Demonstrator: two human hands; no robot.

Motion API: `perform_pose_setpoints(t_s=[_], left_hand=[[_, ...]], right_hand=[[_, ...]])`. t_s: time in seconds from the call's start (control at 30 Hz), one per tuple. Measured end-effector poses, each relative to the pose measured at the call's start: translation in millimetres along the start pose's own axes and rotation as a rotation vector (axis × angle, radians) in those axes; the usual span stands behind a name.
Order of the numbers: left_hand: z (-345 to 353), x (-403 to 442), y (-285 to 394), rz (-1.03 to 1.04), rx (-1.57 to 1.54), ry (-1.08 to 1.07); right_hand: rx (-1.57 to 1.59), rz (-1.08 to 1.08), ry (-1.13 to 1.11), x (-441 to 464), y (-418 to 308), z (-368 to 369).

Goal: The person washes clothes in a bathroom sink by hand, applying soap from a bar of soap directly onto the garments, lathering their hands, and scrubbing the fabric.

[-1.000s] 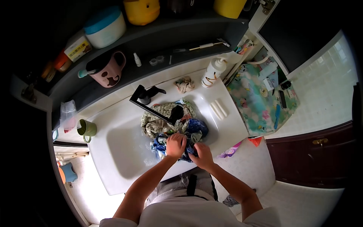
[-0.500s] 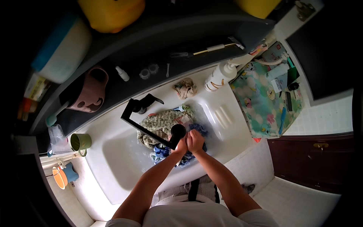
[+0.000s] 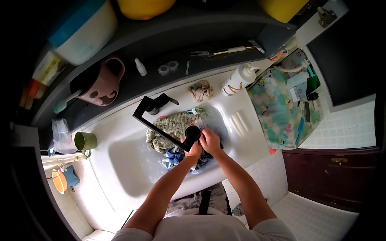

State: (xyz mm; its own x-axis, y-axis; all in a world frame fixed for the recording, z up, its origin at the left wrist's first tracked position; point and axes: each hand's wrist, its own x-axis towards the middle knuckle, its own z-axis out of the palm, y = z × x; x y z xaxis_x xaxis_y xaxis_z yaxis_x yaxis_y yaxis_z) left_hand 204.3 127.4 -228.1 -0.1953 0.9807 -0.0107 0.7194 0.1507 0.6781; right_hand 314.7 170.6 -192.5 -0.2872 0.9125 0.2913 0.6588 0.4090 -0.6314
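In a white sink, my left hand [image 3: 194,150] and my right hand [image 3: 210,140] are close together under the black faucet [image 3: 161,132]. Dark blue cloth [image 3: 206,160] lies in the water around and below them. My right fingers are curled on this cloth, its gripped part mostly hidden. The faucet's end covers the fingers of my left hand, which looks closed; what it holds is hidden. A grey-green knitted cloth [image 3: 173,126] lies wet and bunched just beyond my left hand.
The white sink [image 3: 116,160] holds cloudy water. Along its back edge are a crumpled cloth [image 3: 201,91] and a white pump bottle [image 3: 238,80]. A green mug [image 3: 85,141] stands at the left corner. A dark shelf [image 3: 161,60] overhangs the back, bearing a pink pitcher [image 3: 102,86].
My hands have shifted slightly, staying together, and less blue cloth shows beyond my right hand. The whole view has turned a little.
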Motion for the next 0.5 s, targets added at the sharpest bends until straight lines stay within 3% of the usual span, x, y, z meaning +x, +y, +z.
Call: perform_pose_setpoints(t_s=[0.07,0.1,0.13,0.2,0.27,0.37,0.5], left_hand=[[-12.7,-3.7,0.8,0.034,-0.117,-0.006],[-49.3,-5.0,22.8,0.195,-0.253,0.178],[-62.5,-11.3,24.4,0.239,-0.293,0.181],[-77.1,-28.6,18.2,0.323,-0.276,0.187],[-83.3,-42.0,15.6,0.314,-0.302,0.208],[-93.7,-64.0,11.3,0.244,-0.311,0.197],[-114.7,-92.4,2.3,0.227,-0.404,0.165]], right_hand=[[-0.195,-0.012,0.057,9.8,-18.9,-28.5],[-0.27,-0.035,0.112,14.9,-20.7,-37.3],[-0.344,-0.057,0.166,16.6,-20.0,-46.0],[-0.405,0.32,-0.148,2.3,-0.2,-38.0],[-0.525,0.325,-0.078,-12.5,13.0,-16.7],[-0.345,0.502,-0.419,3.6,-6.7,-35.9],[-0.368,0.276,-0.351,-6.4,-21.7,-38.0]])
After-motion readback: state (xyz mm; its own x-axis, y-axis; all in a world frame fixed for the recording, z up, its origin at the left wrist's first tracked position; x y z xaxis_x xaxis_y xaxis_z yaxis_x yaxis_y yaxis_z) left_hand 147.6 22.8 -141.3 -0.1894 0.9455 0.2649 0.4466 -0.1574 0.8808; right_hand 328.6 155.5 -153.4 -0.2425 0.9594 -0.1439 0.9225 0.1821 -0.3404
